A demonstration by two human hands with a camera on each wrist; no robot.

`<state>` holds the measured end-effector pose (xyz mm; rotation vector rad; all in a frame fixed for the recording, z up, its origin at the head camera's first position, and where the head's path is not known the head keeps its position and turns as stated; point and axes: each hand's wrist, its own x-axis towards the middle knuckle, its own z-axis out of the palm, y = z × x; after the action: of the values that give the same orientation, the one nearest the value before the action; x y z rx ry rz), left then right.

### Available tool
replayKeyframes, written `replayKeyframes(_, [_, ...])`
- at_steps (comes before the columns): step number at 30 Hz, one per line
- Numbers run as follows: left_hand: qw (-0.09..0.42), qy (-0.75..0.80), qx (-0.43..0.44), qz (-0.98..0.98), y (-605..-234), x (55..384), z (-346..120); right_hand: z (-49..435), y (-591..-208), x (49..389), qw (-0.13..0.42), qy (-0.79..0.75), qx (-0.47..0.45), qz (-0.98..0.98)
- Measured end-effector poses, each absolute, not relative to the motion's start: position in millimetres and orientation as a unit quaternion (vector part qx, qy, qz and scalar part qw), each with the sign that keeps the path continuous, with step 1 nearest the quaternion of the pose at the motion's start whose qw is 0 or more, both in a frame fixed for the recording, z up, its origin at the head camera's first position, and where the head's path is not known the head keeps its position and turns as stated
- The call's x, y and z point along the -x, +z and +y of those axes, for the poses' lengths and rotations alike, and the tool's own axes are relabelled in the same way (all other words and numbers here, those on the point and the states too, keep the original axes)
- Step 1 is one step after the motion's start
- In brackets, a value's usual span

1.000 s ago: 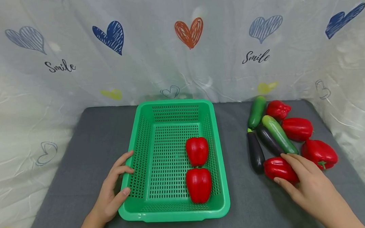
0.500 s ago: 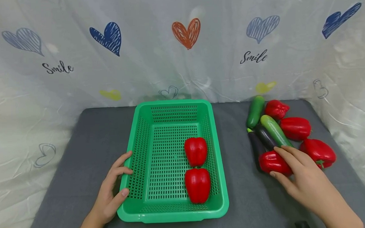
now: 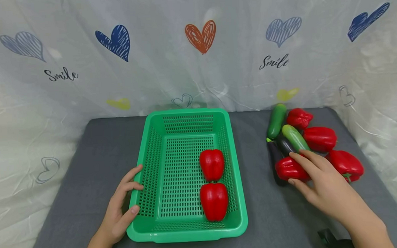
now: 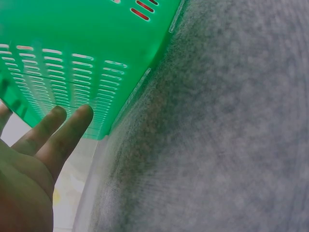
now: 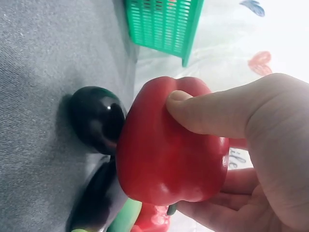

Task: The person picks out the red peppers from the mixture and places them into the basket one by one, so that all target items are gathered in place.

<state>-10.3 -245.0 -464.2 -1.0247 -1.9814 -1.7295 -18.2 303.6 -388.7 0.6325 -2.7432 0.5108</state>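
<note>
My right hand (image 3: pixel 327 185) grips a red bell pepper (image 3: pixel 288 169) between thumb and fingers. In the right wrist view the thumb (image 5: pixel 207 111) presses on the side of this pepper (image 5: pixel 164 154), and a dark eggplant (image 5: pixel 99 118) lies close by it. My left hand (image 3: pixel 117 210) rests on the left rim of the green basket (image 3: pixel 186 235). From the left wrist view, extended fingers (image 4: pixel 67 137) lie by the basket's slotted outer wall (image 4: pixel 82 29). Two red bell peppers (image 3: pixel 212 165) stand at the right inside the basket.
Around the held pepper lie a long eggplant (image 3: pixel 274 156), another eggplant (image 3: pixel 285 145), a dark green cucumber (image 3: pixel 277 120), a lighter green one (image 3: pixel 295 137) and more red bell peppers (image 3: pixel 320 138). A printed curtain (image 3: pixel 163 77) hangs behind the grey table (image 3: pixel 78 188).
My right hand has moved left and slightly away from me with the red bell pepper, which now covers part of the eggplants. The left hand stays on the basket rim.
</note>
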Motion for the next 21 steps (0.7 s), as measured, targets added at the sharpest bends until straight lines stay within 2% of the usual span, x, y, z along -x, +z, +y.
replayKeyframes(21, [0.155,-0.606,0.36,-0.692,-465.8,8.6,-247.0,286.2,-372.7,38.6,0.142,0.164,-0.246,-0.945])
